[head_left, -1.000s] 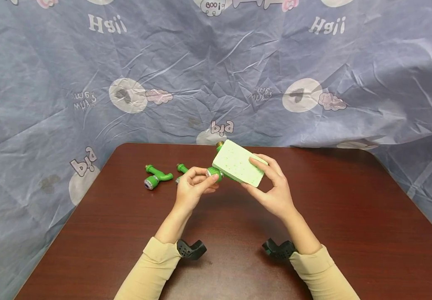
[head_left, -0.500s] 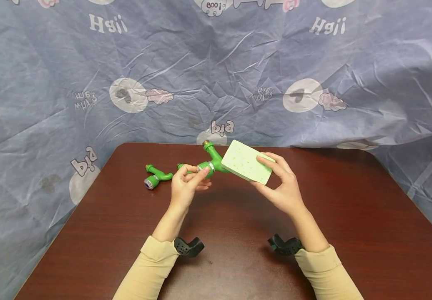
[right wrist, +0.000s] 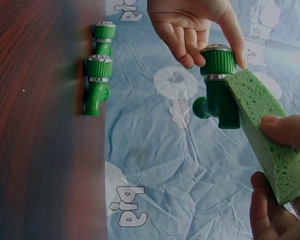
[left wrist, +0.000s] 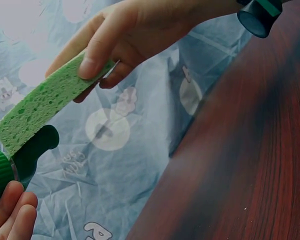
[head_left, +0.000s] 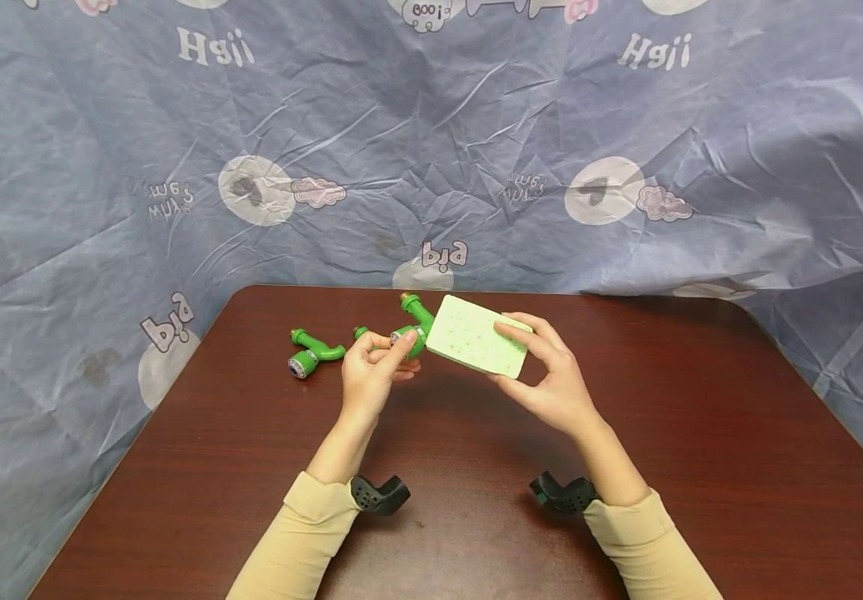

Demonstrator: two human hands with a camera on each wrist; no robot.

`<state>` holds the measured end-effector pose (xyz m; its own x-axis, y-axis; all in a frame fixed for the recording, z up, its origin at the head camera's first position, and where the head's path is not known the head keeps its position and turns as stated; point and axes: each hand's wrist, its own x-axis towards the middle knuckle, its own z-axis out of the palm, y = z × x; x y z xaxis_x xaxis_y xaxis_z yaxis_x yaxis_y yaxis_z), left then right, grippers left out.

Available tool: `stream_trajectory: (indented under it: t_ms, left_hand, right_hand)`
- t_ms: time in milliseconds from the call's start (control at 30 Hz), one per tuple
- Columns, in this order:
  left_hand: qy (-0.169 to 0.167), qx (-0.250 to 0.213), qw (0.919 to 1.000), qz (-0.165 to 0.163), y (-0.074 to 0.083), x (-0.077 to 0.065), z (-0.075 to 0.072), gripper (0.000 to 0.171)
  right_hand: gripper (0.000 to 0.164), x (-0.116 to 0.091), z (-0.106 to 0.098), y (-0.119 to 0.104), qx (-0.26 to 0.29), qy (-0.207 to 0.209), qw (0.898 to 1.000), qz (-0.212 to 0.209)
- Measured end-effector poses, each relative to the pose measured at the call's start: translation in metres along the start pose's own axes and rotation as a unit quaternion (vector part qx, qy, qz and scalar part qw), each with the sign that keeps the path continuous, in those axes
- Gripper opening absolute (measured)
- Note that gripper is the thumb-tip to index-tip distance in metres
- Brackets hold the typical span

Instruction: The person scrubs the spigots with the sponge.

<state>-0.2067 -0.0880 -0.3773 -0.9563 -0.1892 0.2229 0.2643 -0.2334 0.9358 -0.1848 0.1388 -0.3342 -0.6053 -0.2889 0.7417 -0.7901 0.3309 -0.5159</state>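
Note:
Between thumb and fingers, my left hand (head_left: 370,372) pinches the ribbed knob of a green faucet (head_left: 418,310) held up over the table. My right hand (head_left: 551,373) grips a light green sponge (head_left: 479,337) by its right end. The sponge's left end lies against the faucet and hides its spout in the head view. In the right wrist view the sponge (right wrist: 267,130) leans along the side of the faucet (right wrist: 221,100), close under the knob. The left wrist view shows the sponge's speckled edge (left wrist: 45,102) resting at the faucet body (left wrist: 37,150).
Two more green faucets lie on the dark red-brown table (head_left: 551,517): one at the left (head_left: 313,352), the other (head_left: 360,332) mostly hidden behind my left hand. A blue printed cloth (head_left: 431,150) hangs behind the table's far edge.
The faucet shifted left with my left hand, then lowered slightly. The sponge moved right along it, uncovering the faucet's neck, then came back left and down.

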Motion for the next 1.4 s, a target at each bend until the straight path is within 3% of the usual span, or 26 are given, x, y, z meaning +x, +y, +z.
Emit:
stream_trajectory:
  t_ms: [367,400,600,633,700,833,967,1067,1200,1400]
  left_hand:
    - [0.022,-0.001,0.9998,0.001,0.000,0.002,-0.002,0.024]
    - [0.020,0.001,0.9997,0.011,-0.014,0.008,-0.007,0.024]
    - [0.027,-0.006,0.9996,-0.003,-0.013,0.009,-0.008,0.026]
    - [0.033,-0.009,0.9993,-0.014,0.001,0.002,-0.004,0.027]
    - [0.036,-0.010,0.9993,-0.010,0.000,0.002,-0.003,0.027]
    - [0.019,-0.015,0.9996,0.011,-0.012,0.004,-0.004,0.030]
    - [-0.006,-0.023,0.9994,0.027,-0.034,0.013,-0.009,0.029]
    - [0.002,-0.019,0.9995,0.023,-0.028,0.011,-0.008,0.029]
    - [0.023,-0.017,0.9996,-0.003,-0.007,0.004,-0.003,0.030]
    - [0.032,0.000,0.9991,-0.028,-0.001,0.003,-0.004,0.025]
  right_hand:
    - [0.056,0.000,-0.011,0.006,-0.033,-0.002,0.999,0.013]
    - [0.056,0.000,-0.013,0.007,-0.037,0.005,0.999,0.015]
    - [0.054,0.001,-0.016,0.005,-0.057,0.039,0.997,0.022]
    - [0.054,0.001,-0.015,0.004,-0.056,0.041,0.997,0.022]
    - [0.054,0.001,-0.013,0.002,-0.044,0.039,0.998,0.018]
    - [0.055,0.001,-0.006,0.000,-0.016,0.010,1.000,0.001]
    - [0.055,0.000,-0.001,-0.001,-0.010,-0.020,1.000,-0.003]
    - [0.055,0.000,-0.003,0.001,-0.020,-0.013,1.000,0.002]
    - [0.055,0.001,-0.010,0.001,-0.032,0.018,0.999,0.020]
    - [0.055,0.001,-0.013,0.001,-0.027,0.033,0.998,0.053]
